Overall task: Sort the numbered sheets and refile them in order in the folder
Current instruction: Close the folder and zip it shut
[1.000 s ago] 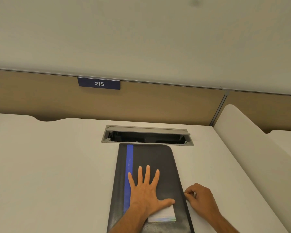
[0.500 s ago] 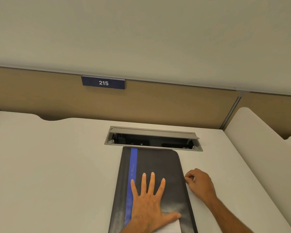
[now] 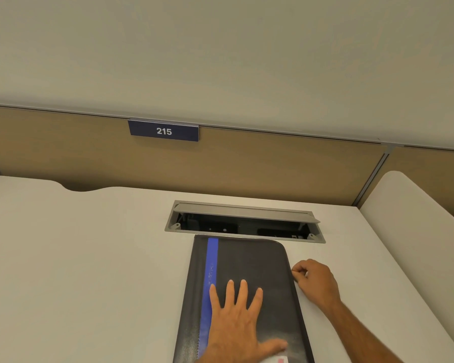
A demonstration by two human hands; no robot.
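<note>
Fingers [image 3: 243, 292] of left hand [image 3: 236, 326] are lying straight and spread, palm pressing flat on the closed black leather-look folder with a blue vertical stripe [image 3: 262, 268]; thumb is sticking out toward 3 o'clock, nothing being gripped. Folder is lying flat on the white desk top [image 3: 89, 258], near the frame's 6 o'clock, top edge sitting just beside the grey open cable hatch [image 3: 244, 221] at its 12 o'clock. Right hand [image 3: 316, 280] is sitting at the folder's 3 o'clock edge, fingers curled in, fingertips pinching at the zip edge; cannot tell exactly what is between them, too small. Small white sheet corner with a pink mark [image 3: 278, 359] is peeking out under the left thumb at the bottom edge. Dark blue "215" number plate [image 3: 163, 130] is hanging on the tan partition panel [image 3: 273, 163] at 12 o'clock.
</note>
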